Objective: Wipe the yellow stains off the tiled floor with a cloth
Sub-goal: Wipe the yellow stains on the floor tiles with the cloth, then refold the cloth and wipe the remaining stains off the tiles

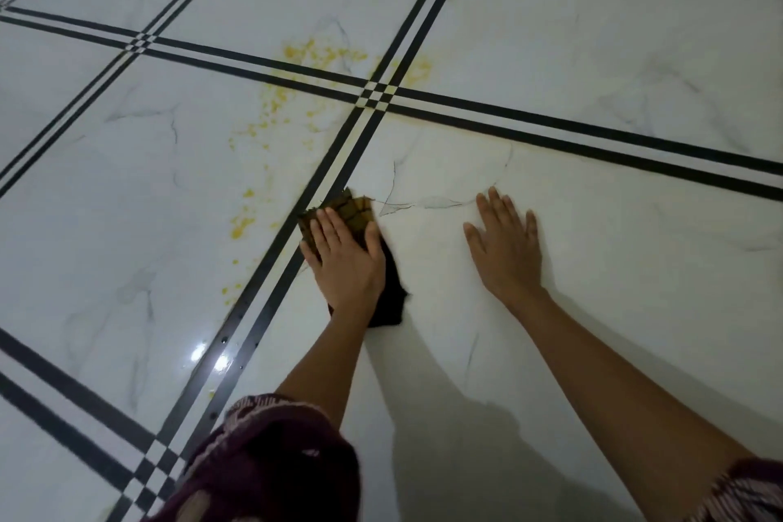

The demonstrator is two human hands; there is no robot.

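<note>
While both hands lie flat, left hand (345,254) on the cloth (392,292), right hand (506,246) on the floor (635,288), the soiled cloth could smear the mid-left yellow stains (242,221) wider

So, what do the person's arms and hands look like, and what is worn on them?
Both the left hand and the right hand are bare: no gloves, no ring or watch visible. The forearms are bare too. The left sleeve is dark maroon with a pale pinkish edge; the right sleeve, at the frame corner, is the same maroon with pale stripes.
</note>
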